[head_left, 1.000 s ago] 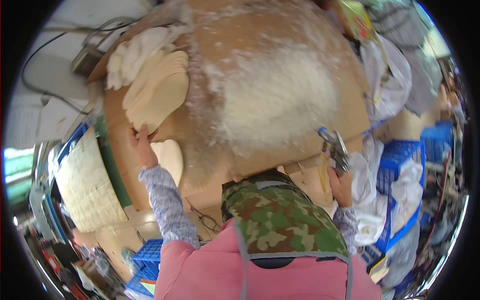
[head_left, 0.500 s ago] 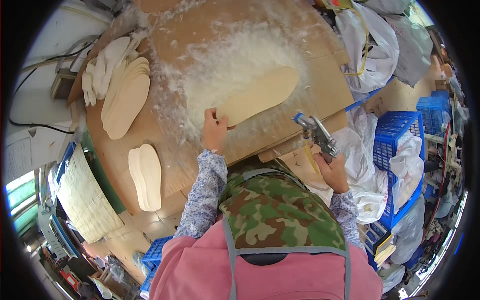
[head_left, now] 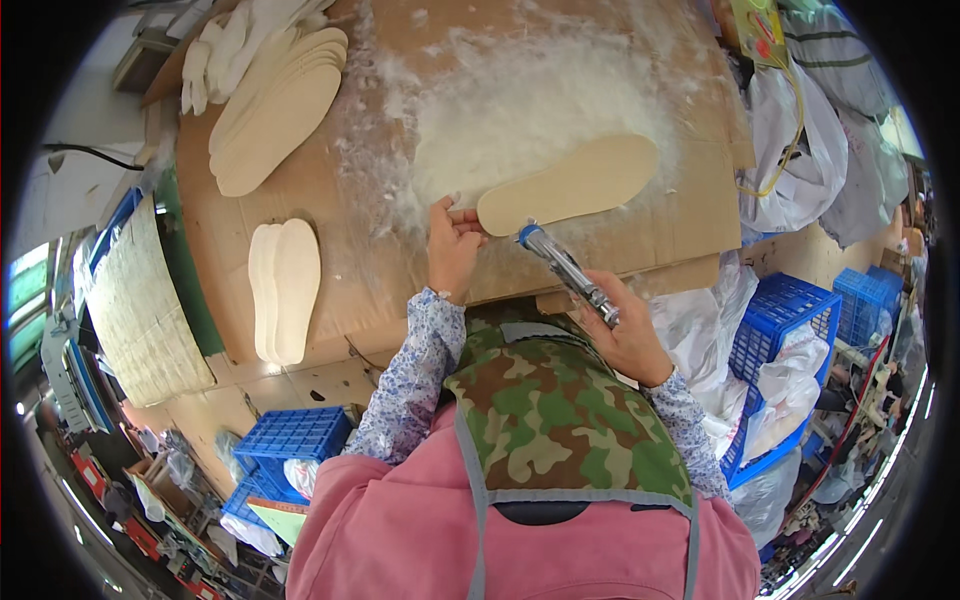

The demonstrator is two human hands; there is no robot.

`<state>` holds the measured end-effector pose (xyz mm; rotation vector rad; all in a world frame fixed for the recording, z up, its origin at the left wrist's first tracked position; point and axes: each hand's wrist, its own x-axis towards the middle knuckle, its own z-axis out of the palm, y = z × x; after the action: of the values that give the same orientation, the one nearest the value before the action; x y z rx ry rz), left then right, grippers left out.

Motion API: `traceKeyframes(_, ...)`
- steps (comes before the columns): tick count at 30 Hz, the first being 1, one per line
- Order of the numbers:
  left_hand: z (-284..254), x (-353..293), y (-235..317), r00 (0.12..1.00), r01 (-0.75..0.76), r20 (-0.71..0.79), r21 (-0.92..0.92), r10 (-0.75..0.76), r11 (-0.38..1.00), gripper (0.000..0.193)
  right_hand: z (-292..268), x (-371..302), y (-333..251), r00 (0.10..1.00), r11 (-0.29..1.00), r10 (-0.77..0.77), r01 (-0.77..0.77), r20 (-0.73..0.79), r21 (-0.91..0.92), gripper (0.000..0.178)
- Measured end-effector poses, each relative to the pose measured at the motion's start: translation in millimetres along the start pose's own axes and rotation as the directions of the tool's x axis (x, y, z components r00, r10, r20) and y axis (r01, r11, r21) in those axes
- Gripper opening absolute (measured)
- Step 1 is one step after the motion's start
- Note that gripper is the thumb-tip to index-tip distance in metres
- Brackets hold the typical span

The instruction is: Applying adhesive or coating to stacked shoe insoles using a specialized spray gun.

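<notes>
I see a pink top (head_left: 390, 530), a green, brown and tan camouflage apron (head_left: 565, 420) with grey edging (head_left: 590, 494) and grey straps (head_left: 478, 545), and pale sleeves (head_left: 405, 375) printed with small blue flowers.

Glossy metal gleaming among matt surfaces
The spray gun (head_left: 565, 267) is shining; the insole (head_left: 575, 187) is looking smooth, the cardboard (head_left: 692, 217) fuzzily rough.

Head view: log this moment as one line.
left hand: at left end of insole; right hand: gripping spray gun; spray gun: pointed toward insole; insole: lying on cardboard
</notes>
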<state>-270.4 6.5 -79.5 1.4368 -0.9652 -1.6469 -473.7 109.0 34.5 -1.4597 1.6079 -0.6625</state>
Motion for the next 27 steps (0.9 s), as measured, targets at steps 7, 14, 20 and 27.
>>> traceKeyframes(7,2,6,-4,0.999,0.025,-0.024,0.032,-0.024,0.999,0.051,-20,7,7,0.988,0.990,0.138,-0.137,-0.066,0.023,0.033)
traceKeyframes(14,11,3,1,0.999,-0.002,-0.046,0.116,0.007,0.993,0.049,-52,9,32,0.960,0.989,0.095,-0.121,-0.265,-0.083,0.032)
traceKeyframes(20,10,3,5,0.999,-0.029,-0.013,0.170,0.032,0.985,0.048,-66,4,51,0.894,0.987,0.087,-0.137,-0.439,-0.083,0.027)
traceKeyframes(27,5,3,5,0.998,-0.058,0.008,0.180,0.057,0.982,0.047,-53,-16,47,0.885,0.968,0.198,-0.243,-0.421,-0.055,0.025)
